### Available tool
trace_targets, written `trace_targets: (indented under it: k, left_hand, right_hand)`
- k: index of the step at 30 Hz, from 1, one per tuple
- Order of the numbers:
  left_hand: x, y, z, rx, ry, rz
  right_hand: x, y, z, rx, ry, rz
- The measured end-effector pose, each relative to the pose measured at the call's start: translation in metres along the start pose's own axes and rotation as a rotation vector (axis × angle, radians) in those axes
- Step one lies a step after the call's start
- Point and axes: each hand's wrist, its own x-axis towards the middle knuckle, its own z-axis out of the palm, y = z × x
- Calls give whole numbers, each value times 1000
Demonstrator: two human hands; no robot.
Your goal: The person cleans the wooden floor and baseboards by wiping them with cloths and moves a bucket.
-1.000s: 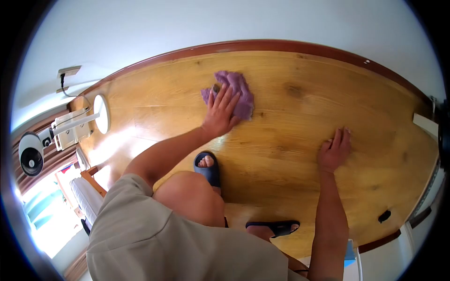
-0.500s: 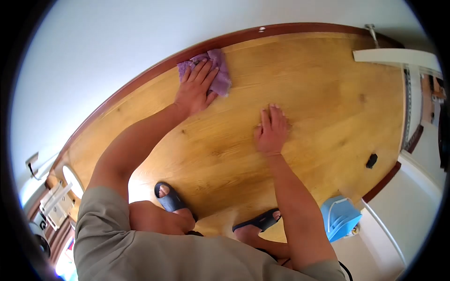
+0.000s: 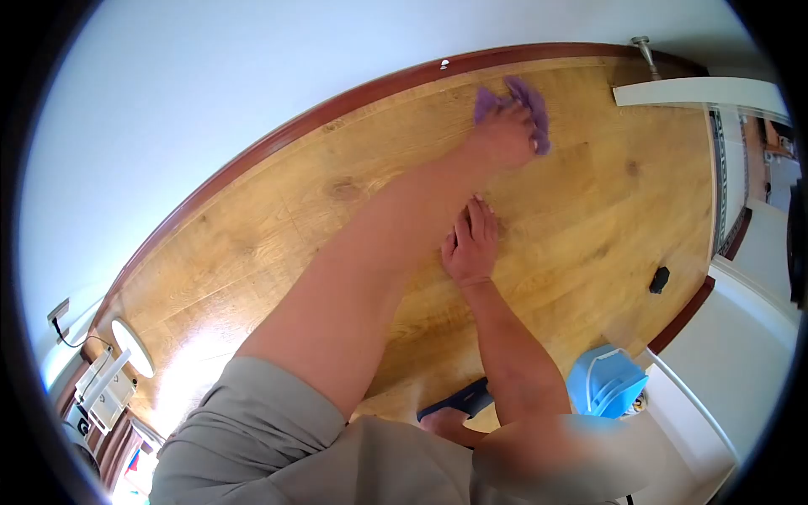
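Observation:
My left hand (image 3: 505, 139) is on a crumpled purple cloth (image 3: 528, 94), with its fingers bent over it, slightly smeared by motion. The cloth lies on the wooden floor (image 3: 337, 194), a little out from the dark red baseboard (image 3: 370, 91). Closer to me, my right hand (image 3: 473, 246) rests palm down on the bare boards, fingers stretched out and holding nothing. The left forearm reaches across just beside the right fingertips.
A white door (image 3: 690, 91) and a metal doorstop (image 3: 645, 55) stand at the upper right. A small black object (image 3: 659, 279) lies on the floor near a light blue bin (image 3: 606, 383). At the lower left is a round white base (image 3: 133, 347).
My left hand has swept the purple cloth to the right along the wall, and the cloth has bunched up. The right hand stays planted on the floor.

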Motion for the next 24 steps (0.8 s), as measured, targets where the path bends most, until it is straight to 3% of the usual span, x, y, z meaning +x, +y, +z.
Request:
trace_targets:
  k: [4,6,8,10,12,15,18,20,22,24]
  left_hand:
    - [-51,24,7,-370,-166,229]
    - [-74,13,15,-459,257,350]
    - [-105,-1,0,-88,367,2]
    - [-131,-35,-10,-22,382,-257]
    - [-153,-53,-9,175,415,-278]
    - [-158,-51,-4,301,291,-307]
    - [-158,-51,-7,321,283,-314]
    - [-156,-53,-5,328,316,-298]
    - [-159,-52,-3,326,321,-293]
    - [-158,-51,-6,318,319,-299]
  right_hand:
    - [-10,10,11,9,-14,13]
    - [-13,8,13,25,-76,63]
    - [-5,4,3,53,-12,28]
    - [0,3,-2,63,38,-5]
    - [4,1,-4,55,59,-22]
    - [6,-1,-10,77,92,-6]
    - [11,8,-14,394,144,134]
    - [29,40,-37,151,158,244]
    - [64,62,-66,220,245,607]
    - [93,82,-82,220,54,679]
